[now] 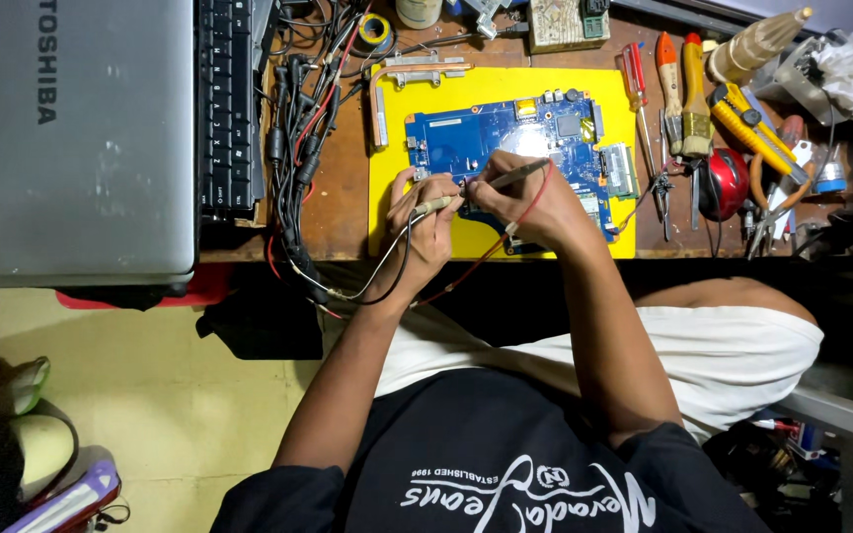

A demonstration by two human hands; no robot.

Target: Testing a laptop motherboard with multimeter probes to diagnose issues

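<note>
Left hand [425, 219], grip closed on black-lead probe [436, 205]; right hand [525, 202], grip closed on red-lead probe [517, 175]. Circuit board [486, 133], twelve o'clock. Tips best held steady, apart.

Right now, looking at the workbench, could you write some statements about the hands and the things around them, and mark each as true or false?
1. The circuit board lies on a yellow mat. True.
2. The left hand is empty. False: it holds a probe with a black wire.
3. The right hand holds a probe with a red wire. True.
4. The grey laptop lies to the right of the board. False: it is at the left of the picture, lid closed.
5. The screwdrivers lie on the circuit board. False: they lie on the wooden bench, beside the mat's right edge.
</note>
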